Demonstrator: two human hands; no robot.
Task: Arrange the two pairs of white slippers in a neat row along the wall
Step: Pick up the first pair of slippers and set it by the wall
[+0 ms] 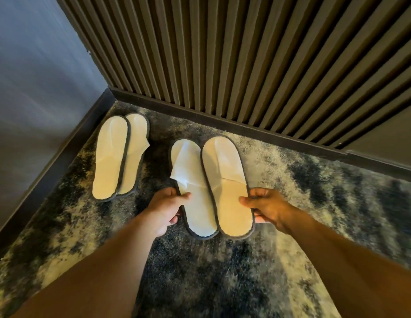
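Two pairs of white slippers with dark grey edging are on the patterned carpet, toes toward the slatted wall. The left pair (118,157) lies near the corner, one slipper overlapping the other. In the middle, my left hand (168,208) pinches the heel side of one slipper (193,187), and my right hand (265,206) pinches the heel side of its mate (225,184). These two slippers lie side by side, touching, the right one slightly over the left.
A brown slatted wall (245,65) with a dark skirting board (245,131) runs along the back. A grey wall (39,76) closes the left side, forming a corner. The dark and cream carpet (314,191) stretches to the right of the slippers.
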